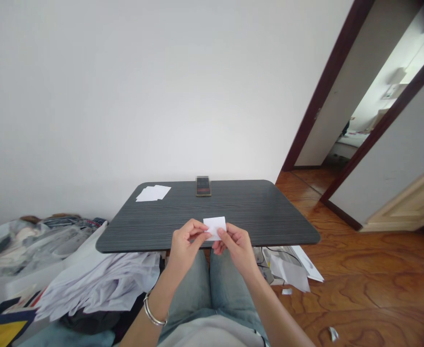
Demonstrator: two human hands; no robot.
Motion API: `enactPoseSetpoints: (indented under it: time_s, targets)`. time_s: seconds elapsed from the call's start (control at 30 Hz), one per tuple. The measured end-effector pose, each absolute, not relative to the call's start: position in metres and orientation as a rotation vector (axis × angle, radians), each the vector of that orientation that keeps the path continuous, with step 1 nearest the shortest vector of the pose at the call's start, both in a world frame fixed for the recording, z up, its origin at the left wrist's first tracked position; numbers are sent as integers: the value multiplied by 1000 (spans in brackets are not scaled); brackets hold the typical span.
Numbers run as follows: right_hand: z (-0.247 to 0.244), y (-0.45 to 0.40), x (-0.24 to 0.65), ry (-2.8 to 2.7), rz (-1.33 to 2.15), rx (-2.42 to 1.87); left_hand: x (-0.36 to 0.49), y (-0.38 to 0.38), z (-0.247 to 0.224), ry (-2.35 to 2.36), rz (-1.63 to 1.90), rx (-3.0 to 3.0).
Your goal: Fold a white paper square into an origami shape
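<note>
A small white piece of paper (214, 225) is held up over the front edge of the dark table (248, 207). My left hand (188, 241) pinches its left side between thumb and fingers. On the right, my right hand (235, 241) grips the lower right part, thumb on top and fingers behind. The paper looks folded, though its layers are too small to make out. Several white sheets (153, 193) lie overlapping at the table's back left. A phone-like dark object (203, 186) is at the back middle.
The table's back edge meets a white wall (197, 96). Piles of clothes and plastic bags (45, 250) lie at the left. Papers and cables (289, 270) are under the table's right side, on the wooden floor (360, 279). A doorway stands at the right.
</note>
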State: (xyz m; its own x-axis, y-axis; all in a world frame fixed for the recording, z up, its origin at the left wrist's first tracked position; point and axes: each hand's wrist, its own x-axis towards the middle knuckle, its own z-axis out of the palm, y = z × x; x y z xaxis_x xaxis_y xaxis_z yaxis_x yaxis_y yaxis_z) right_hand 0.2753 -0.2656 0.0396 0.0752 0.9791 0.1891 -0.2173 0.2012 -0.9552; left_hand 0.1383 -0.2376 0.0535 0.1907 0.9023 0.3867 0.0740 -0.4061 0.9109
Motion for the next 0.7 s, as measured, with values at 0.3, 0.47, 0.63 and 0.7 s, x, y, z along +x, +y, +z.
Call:
enactPoseSetpoints:
  time_s: [0.3, 0.47, 0.63, 0.7]
  targets:
    - [41, -267, 275, -1121, 1101, -930, 143, -236, 48, 904, 1310, 1470]
    - [40, -267, 274, -1109, 1102, -913, 145, -237, 50, 871, 1311, 1417]
    - [38, -267, 273, -1119, 1091, -947, 148, -238, 51, 891, 1322, 1397]
    - [37, -266, 273, -1125, 1080, -960, 148, -239, 52, 898, 1319, 1399]
